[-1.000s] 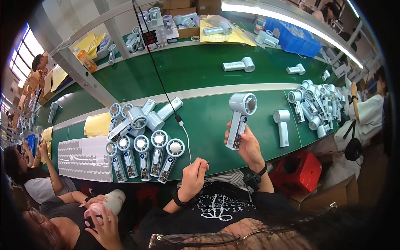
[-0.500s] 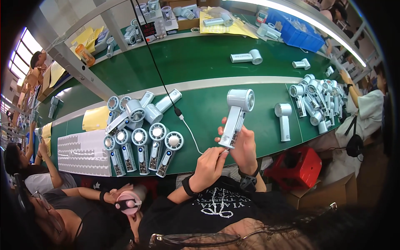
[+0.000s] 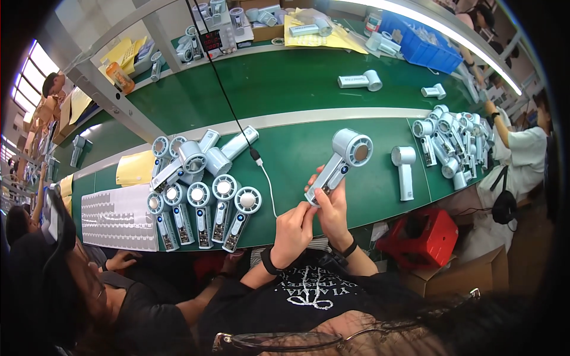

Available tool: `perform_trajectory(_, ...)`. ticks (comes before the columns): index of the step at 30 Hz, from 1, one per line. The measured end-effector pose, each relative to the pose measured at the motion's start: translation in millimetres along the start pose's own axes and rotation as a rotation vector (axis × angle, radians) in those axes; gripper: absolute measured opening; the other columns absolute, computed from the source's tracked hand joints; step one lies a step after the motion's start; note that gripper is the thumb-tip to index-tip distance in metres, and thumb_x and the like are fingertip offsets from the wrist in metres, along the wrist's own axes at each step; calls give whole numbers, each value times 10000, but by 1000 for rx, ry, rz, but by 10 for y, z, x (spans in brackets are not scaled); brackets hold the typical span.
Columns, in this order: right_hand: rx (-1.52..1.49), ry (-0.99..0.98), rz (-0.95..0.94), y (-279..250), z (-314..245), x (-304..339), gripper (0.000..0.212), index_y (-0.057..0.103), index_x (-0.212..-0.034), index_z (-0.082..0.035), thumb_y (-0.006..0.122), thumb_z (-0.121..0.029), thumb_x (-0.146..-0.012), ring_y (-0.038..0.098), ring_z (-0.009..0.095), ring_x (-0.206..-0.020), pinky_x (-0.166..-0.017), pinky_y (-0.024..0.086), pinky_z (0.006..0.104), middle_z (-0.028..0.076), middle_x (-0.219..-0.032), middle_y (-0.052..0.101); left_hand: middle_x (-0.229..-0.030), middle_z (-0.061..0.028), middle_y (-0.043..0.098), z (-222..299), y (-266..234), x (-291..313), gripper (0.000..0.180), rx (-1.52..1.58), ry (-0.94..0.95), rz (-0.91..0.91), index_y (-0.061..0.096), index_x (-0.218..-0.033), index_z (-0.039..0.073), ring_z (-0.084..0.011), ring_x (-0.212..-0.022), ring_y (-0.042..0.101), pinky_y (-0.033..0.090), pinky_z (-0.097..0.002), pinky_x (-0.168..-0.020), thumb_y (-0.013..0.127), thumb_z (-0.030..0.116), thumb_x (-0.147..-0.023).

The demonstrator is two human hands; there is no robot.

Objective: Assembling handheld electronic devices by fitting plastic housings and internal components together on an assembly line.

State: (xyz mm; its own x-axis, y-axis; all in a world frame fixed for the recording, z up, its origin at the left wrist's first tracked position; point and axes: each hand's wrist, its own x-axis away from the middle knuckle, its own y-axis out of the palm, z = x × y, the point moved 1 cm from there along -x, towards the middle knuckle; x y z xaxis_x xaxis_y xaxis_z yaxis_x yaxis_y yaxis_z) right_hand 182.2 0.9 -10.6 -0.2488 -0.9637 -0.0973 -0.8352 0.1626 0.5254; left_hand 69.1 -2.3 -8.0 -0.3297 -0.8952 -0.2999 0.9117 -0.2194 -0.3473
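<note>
A light-blue handheld fan (image 3: 354, 147) is in my right hand (image 3: 333, 215), with fingers wrapped round its lower handle. Its round grille faces up to the right, and a small blue light shows on the open handle, where inner parts are exposed. My left hand (image 3: 293, 235) is closed in a pinch on the end of a white charging cable (image 3: 271, 186), at the bottom of the handle; the plug itself is hidden by the fingers. Left of my hands, several similar fans (image 3: 200, 196) lie with handles open. One closed fan (image 3: 404, 172) lies to the right.
A printed sheet (image 3: 119, 221) and yellow paper (image 3: 135, 168) lie at the left. A heap of fans (image 3: 456, 142) is on the right. Fans lie on the green belt (image 3: 261, 80) beyond. A black cord (image 3: 225, 98) hangs down. A red stool (image 3: 423, 238) stands below; co-workers sit on both sides.
The fan has turned in my right hand, so its grille and blue light now show. Fans on the belt have shifted right. The co-worker at left has leaned in; the pink object is out of view.
</note>
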Motion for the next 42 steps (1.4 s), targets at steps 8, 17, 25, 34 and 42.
perform_trajectory(8,137,-80,-26,41,-68,80,521,271,-1328,-35,543,-17,-884,508,194,-1045,-915,445,331,135,-1147,479,-816,-131,639,-52,-120,-13,49,195,-58,-57,590,-864,-31,-161,-686,614,461,-272,-604,597,17,-872)
perform_trajectory(17,142,-127,-347,-177,-316,139,819,183,-1421,-33,714,-189,-816,432,297,-1258,-1031,370,419,215,-1421,329,-1107,-197,631,-138,-320,77,101,548,-48,5,605,-780,-63,-173,-888,611,472,-278,-736,676,-2,-819)
perform_trajectory(25,712,-346,-278,-543,-716,-37,990,302,-1369,-23,864,-351,-624,488,333,-1211,-1023,390,480,241,-1345,436,-1079,-212,643,-265,-449,189,136,754,-183,-142,602,-722,-64,-169,-867,606,462,-262,-744,655,-5,-833)
perform_trajectory(34,801,-831,-399,-579,-727,-106,805,413,-1180,-51,881,-370,-608,599,334,-1028,-963,428,549,208,-1082,606,-1056,-190,660,-139,-480,189,185,452,-179,-203,564,-778,-67,-129,-777,590,450,-233,-686,582,65,-906)
perform_trajectory(42,785,-747,-344,-526,-697,-48,789,393,-1184,-53,884,-312,-624,606,316,-972,-924,457,534,201,-1032,602,-1106,-149,592,-13,-453,103,341,183,41,-40,542,-792,-77,-133,-738,539,419,-220,-603,386,140,-1004)
